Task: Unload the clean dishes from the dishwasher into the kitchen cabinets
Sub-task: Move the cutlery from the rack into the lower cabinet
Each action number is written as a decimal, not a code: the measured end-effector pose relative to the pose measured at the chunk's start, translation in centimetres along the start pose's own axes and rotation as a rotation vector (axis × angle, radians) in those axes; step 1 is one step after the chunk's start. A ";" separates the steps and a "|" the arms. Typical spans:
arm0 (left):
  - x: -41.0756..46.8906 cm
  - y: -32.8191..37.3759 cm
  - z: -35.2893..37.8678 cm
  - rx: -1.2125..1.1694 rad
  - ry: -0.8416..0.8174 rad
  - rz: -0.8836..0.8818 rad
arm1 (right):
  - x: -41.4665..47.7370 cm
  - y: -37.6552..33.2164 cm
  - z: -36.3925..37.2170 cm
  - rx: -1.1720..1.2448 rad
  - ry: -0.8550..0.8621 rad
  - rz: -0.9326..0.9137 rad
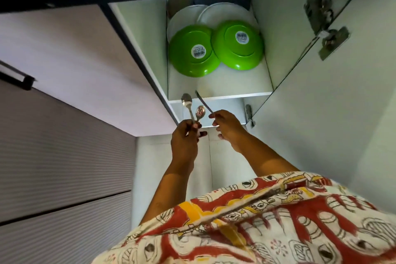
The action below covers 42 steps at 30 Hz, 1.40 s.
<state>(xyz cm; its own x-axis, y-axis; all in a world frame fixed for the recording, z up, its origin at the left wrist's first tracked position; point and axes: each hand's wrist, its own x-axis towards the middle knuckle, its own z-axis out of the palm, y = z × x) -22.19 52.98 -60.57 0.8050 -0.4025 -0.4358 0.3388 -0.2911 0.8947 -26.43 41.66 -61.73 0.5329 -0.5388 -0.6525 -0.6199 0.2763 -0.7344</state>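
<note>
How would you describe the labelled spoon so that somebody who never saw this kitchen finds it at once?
Look at the open white cabinet with two green bowls. Just below its front edge the left hand grips two spoons. The wanted spoon is the one nearer the right hand; unlike the bare spoon beside it, it carries a red-and-white sticker.

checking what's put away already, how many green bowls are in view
2: left green bowl and right green bowl stand side by side in the cabinet; others may hide behind.

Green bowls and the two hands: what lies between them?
Head view: white cabinet shelf, plus spoons in the left hand and a knife in the right hand.
</note>
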 end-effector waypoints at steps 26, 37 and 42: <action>9.1 -0.5 1.0 -0.055 0.117 0.136 | 12.0 -3.8 -2.2 -1.556 0.003 -0.896; 10.0 -1.5 0.0 0.046 0.113 0.035 | 12.6 -2.6 -1.7 -1.427 0.024 -0.824; 9.9 -1.9 -0.7 0.049 0.110 -0.045 | 11.8 -2.8 -0.3 -1.439 0.147 -0.791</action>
<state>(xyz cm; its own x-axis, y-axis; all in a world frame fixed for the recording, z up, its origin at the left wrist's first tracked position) -14.50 50.12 -66.51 0.8390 -0.2913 -0.4597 0.3536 -0.3502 0.8673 -18.57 34.24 -67.31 0.9535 -0.2671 -0.1398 -0.2744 -0.9610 -0.0355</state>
